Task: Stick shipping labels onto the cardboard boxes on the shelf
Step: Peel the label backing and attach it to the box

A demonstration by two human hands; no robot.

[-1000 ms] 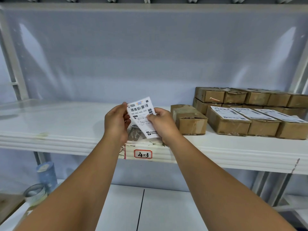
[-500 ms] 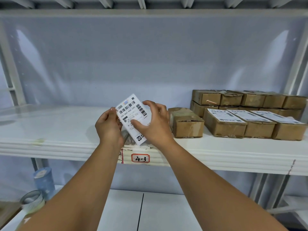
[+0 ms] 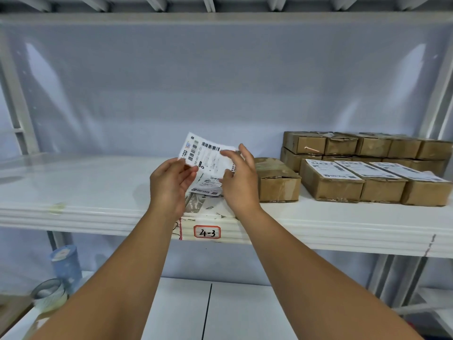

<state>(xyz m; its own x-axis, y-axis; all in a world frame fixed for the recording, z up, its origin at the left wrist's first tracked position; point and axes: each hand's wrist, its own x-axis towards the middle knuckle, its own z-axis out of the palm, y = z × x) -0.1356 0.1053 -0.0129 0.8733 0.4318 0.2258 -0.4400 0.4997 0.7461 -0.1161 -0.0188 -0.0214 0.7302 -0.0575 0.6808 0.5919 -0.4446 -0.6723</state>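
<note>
In front of the shelf I hold a white shipping label (image 3: 208, 155) with barcodes, tilted up. My left hand (image 3: 171, 185) pinches its lower left corner. My right hand (image 3: 239, 177) is at its right edge, fingers spread over the paper and thumb underneath. A second printed sheet (image 3: 207, 187) hangs just below the label between my hands. Under them lies a flat pile of papers (image 3: 208, 207) on the white shelf (image 3: 98, 212). A plain brown cardboard box (image 3: 277, 180) stands just right of my right hand. Three boxes with labels on top (image 3: 331, 182) sit further right.
A double row of unlabelled cardboard boxes (image 3: 343, 146) is stacked at the back right. The shelf's front edge carries a tag marked 4-3 (image 3: 207, 232). On the lower level at the left stand a blue cylinder (image 3: 65, 263) and a tape roll (image 3: 49, 293).
The label has turned from upright to lying sideways and risen a little. My right hand's fingers have spread out along its right edge, and a second sheet now shows below it.
</note>
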